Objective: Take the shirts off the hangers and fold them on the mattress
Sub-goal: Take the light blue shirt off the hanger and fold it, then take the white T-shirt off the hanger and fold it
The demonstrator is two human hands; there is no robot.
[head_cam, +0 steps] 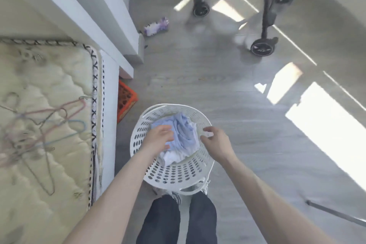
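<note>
The left grip (158, 138) is maybe grabbing the blue shirts (184, 132) in the laundry basket (172, 172); the right grip (214, 140) is hovering loose beside the rim.

Basket (172, 172): on the floor (227, 89), centre of view, just ahead of the person's feet, right of the mattress.
Shirts (185, 134): bundled inside the basket, toward its far side.
Left hand (158, 138): over the basket's left side, on the shirts.
Right hand (215, 142): at the basket's right rim, apart from the left hand.
Mattress (55, 77): along the left of the view.
Hangers (45, 125): heaped on the mattress, near its right border.
Crate (125, 99): on the floor behind and left of the basket, beside the mattress edge.
Packet (156, 26): on the floor far ahead, near the wall base.
Stroller (265, 16): far right, behind everything, wheels on the floor.
</note>
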